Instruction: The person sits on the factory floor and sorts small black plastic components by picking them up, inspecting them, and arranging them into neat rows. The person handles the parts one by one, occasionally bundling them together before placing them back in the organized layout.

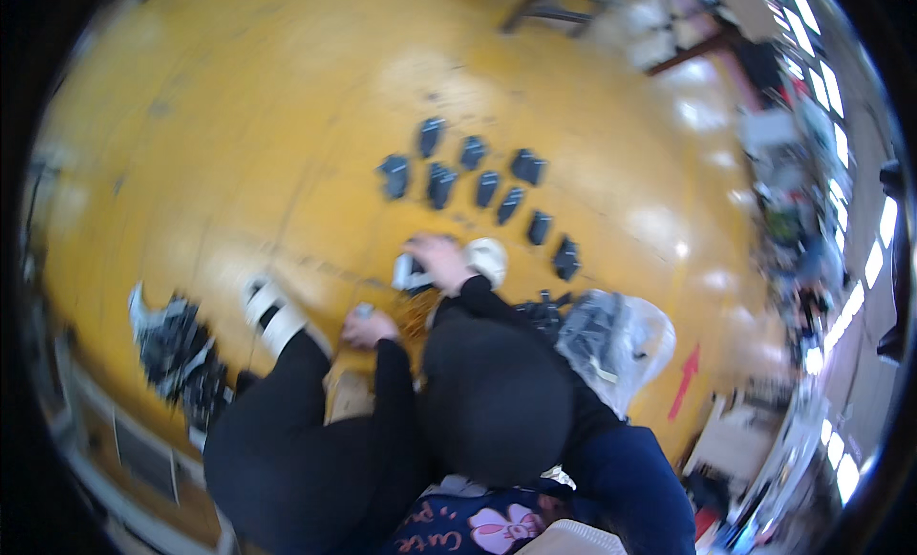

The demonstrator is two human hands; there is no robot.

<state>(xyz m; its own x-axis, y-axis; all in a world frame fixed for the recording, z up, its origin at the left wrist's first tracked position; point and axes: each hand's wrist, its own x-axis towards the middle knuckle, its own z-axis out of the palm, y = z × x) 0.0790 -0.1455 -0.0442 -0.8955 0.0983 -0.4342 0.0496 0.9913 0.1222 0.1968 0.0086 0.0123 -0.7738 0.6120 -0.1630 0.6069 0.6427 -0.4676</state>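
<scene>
Between my feet, my right hand [441,261] is laid over a small black bundle with a white part [411,276] on the floor, its fingers curled over the top. Lower and to the left, my left hand [368,330] is closed; a small pale grey thing shows at its fingers, too blurred to name. Just right of that hand lies a heap of thin orange-yellow strands or bands [415,313]. Beyond my hands, several small black bundles [440,185] are set out in loose rows on the yellow floor [287,125].
A pile of black pieces in plastic [177,350] lies at the left. On the right sits a clear plastic bag [621,345] with black pieces [543,316] beside it. My feet wear white sandals [272,316]. A red arrow [684,381] marks the floor; cluttered shelving lines the right side.
</scene>
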